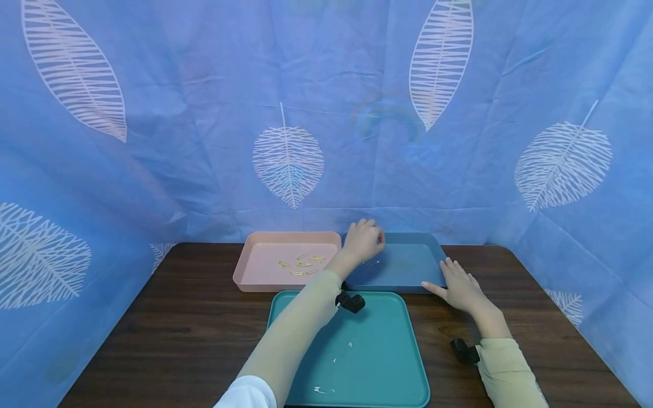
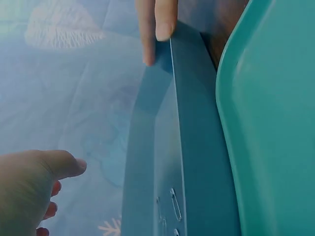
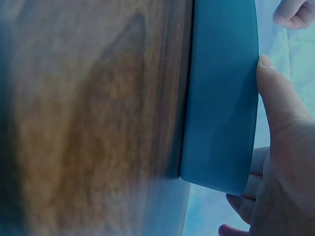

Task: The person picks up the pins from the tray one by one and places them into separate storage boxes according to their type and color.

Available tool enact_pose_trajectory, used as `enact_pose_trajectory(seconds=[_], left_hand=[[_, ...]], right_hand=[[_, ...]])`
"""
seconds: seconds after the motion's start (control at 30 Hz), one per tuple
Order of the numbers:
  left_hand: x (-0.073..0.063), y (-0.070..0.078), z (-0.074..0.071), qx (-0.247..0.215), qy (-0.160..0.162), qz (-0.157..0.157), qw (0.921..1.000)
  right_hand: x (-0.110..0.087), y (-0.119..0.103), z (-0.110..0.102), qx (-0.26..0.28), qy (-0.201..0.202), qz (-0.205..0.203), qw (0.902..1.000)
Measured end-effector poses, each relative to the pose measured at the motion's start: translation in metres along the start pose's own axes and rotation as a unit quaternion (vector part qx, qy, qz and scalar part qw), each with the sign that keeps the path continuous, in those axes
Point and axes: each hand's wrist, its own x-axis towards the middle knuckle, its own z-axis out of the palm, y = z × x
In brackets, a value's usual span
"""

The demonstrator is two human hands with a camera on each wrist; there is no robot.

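Over the left part of the blue tray [image 1: 413, 260] hovers my left hand [image 1: 363, 241], with nothing visible in it. Its thumb points out, apart from the loosely bent fingers, in the left wrist view. Below it, several silver safety pins [image 2: 175, 204] lie in the blue tray. My right hand [image 1: 461, 286] rests at this tray's front right corner, fingers spread. In the right wrist view its thumb [image 3: 275, 91] touches the rim while the other fingers lie along the side. The pink tray [image 1: 247, 272] holds several gold safety pins [image 1: 303, 264].
In front of both trays lies a teal tray [image 1: 377, 351], partly under my left forearm. On it are a silver safety pin [image 1: 323, 390] and two smaller silver pieces. The dark wooden table [image 1: 168, 328] ends at a blue leaf-patterned cloth [image 1: 347, 158] behind and beside it.
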Motion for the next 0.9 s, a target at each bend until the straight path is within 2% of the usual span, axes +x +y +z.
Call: enact_pose_trajectory(seconds=[0.27,0.5,0.7,0.9], left_hand=[[-0.022,-0.001,-0.012,-0.008,0.054,0.050,0.9972],[-0.044,-0.004,-0.019,-0.025,0.098,0.078,0.9917],[-0.065,-0.005,-0.025,-0.043,0.108,0.109,0.9872],[-0.085,-0.005,-0.033,-0.059,0.095,0.124,0.9860]], right_hand=[[0.002,0.001,0.001,0.000,-0.003,0.001,1.0000],[0.001,0.001,0.001,0.005,-0.006,0.003,1.0000],[0.001,0.001,0.001,0.009,-0.009,0.004,0.9999],[0.001,0.000,0.000,0.013,-0.010,0.003,0.9999]])
